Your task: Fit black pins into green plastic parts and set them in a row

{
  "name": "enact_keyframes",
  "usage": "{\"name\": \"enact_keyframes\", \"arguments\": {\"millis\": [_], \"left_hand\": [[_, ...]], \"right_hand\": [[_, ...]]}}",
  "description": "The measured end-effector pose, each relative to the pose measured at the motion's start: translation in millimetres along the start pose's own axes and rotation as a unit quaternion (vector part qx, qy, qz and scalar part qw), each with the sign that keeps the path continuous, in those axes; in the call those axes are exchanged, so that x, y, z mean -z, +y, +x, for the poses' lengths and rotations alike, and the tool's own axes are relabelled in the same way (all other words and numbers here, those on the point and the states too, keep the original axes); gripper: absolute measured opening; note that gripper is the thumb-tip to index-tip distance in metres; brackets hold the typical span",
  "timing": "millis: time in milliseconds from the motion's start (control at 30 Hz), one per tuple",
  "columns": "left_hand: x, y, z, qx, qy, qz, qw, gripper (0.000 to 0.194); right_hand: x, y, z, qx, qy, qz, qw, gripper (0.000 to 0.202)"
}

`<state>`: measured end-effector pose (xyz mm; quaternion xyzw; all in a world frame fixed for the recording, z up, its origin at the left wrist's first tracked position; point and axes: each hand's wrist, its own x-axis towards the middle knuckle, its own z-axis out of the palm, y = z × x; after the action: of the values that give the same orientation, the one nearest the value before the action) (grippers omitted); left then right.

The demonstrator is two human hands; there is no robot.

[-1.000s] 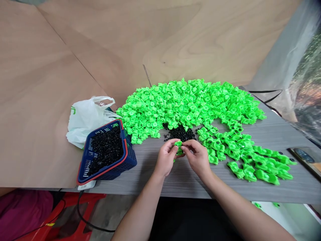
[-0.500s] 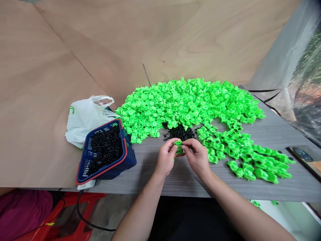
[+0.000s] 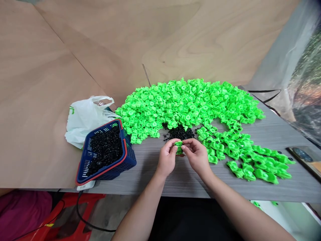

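Note:
A small green plastic piece with black parts on it is pinched between my left hand and my right hand, low over the grey table. Just beyond my fingertips lies a small heap of black parts. Behind it spreads a big pile of green pieces. To the right of my right hand are several green pieces, some with black parts on them. My fingers hide portions of the held piece.
A blue basket with a red rim, full of black parts, stands at the left on the grey table. Behind it is a white plastic bag. A dark flat object lies at the right edge. A red stool is lower left.
The green piece has turned slightly between my fingers. Both hands stay in nearly the same place.

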<state>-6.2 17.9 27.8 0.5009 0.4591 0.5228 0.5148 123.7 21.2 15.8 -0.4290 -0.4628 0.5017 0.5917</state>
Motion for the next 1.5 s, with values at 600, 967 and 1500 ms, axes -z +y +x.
{"name": "enact_keyframes", "arguments": {"millis": [600, 967, 1500], "left_hand": [[31.3, 1, 16, 0.026, 0.068, -0.036, 0.997, 0.041], [43.9, -8, 9, 0.106, 0.038, -0.142, 0.983, 0.028], [13.8, -22, -5, 0.020, 0.096, 0.046, 0.994, 0.023]], "right_hand": [[21, 22, 26, 0.027, -0.048, -0.182, 0.982, 0.015], [8, 34, 3, 0.082, -0.188, -0.550, 0.809, 0.018], [13, 44, 20, -0.096, -0.116, 0.000, 0.989, 0.028]]}}
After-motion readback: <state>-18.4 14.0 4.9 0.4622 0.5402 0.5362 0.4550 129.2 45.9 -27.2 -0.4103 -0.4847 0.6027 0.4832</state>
